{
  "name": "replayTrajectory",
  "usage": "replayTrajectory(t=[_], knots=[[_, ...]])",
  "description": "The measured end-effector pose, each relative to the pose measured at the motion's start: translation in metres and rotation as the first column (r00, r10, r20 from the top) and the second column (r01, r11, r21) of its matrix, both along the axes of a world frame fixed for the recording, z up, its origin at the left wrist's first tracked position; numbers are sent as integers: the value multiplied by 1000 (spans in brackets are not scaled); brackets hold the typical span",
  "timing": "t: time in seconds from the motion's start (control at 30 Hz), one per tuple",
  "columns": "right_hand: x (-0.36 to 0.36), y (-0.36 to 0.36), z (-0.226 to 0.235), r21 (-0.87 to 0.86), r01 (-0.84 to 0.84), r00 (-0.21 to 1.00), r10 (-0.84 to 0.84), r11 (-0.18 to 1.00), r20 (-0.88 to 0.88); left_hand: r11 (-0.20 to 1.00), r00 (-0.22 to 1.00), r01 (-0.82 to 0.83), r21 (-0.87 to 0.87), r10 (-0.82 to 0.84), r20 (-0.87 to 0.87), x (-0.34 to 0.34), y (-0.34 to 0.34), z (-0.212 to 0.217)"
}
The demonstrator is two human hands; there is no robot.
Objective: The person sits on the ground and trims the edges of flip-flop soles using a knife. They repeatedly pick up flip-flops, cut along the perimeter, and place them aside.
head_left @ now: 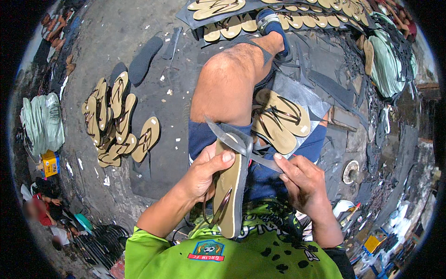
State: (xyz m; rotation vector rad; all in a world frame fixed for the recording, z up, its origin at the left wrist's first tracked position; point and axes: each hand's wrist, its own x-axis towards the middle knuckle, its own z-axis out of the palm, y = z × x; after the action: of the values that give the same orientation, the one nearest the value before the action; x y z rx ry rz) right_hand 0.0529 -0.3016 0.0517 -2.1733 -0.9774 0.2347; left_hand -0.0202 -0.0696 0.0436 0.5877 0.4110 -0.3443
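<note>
Hands front and centre: the left hand is clamped around a tan flip-flop held on edge above the lap, thumb pressed across its upper end. The right hand pinches a thin grey strip that crosses the sandal's top, fingers closed on it. More tan sandals lie on the raised thigh, and a heap of them sits on the concrete floor toward its left edge.

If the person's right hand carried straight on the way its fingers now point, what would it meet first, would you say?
The right hand points up and left, pinching a grey strip. Straight on, it would likely meet the tan sandal held on edge by the left hand, though depth is uncertain.
</note>
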Motion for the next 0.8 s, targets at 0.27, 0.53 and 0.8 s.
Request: replayTrajectory(t=[0.27, 0.53, 0.8], knots=[[39, 15, 47, -184, -165, 959, 114, 969, -258, 994, 995, 16, 111, -5, -103, 1, 2, -6], [75, 34, 58, -243, -380, 849, 233, 893, -474, 993, 996, 89, 73, -89, -5, 5, 2, -1], [95, 50, 55, -219, -491, 858, 426, 843, -285, 960, 965, 238, 149, -251, 78, 14, 0, 3]])
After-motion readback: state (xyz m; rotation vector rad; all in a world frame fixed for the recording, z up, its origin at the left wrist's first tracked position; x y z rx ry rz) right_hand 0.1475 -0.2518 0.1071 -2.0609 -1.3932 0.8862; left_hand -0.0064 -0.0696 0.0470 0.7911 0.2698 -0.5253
